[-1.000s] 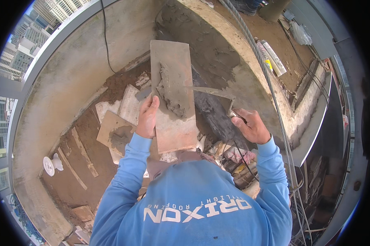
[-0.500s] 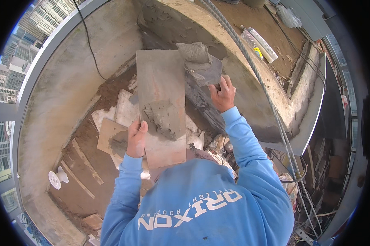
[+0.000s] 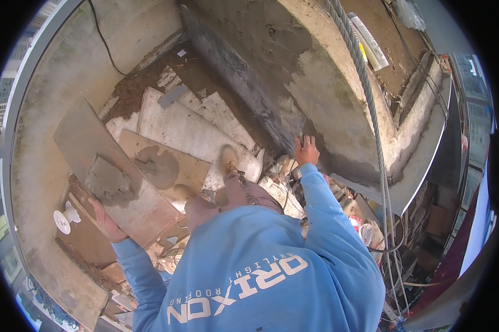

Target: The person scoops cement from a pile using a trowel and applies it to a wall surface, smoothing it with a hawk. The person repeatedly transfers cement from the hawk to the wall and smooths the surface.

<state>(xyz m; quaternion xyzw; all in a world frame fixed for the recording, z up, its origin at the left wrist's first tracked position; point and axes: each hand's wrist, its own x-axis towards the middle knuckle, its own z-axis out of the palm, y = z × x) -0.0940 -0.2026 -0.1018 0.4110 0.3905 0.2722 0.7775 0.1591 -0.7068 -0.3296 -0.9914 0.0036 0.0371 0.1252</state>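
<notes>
My left hand [image 3: 106, 220] grips the lower edge of a long flat board [image 3: 75, 131], which is tilted out to the left. A lump of wet grey mortar [image 3: 109, 180] sits on its face. My right hand [image 3: 307, 150] is closed at the low concrete wall [image 3: 332, 94], fingers bent round a trowel [image 3: 291, 115] whose blade lies against the wall and blends with the mortar there. Its handle is hidden by my fingers. Fresh grey mortar coats part of that wall's face.
White sheets [image 3: 177, 124] and a mortar-stained tan board [image 3: 161, 163] lie on the trench floor near my boots [image 3: 229, 159]. A white spool [image 3: 66, 218] stands at left. Twisted steel cables [image 3: 368, 94] cross the wall at right, above rubble [image 3: 354, 207].
The board has swung left, away from the wall. My right hand has brought the mortar-loaded trowel down from beside the board to the wall's face.
</notes>
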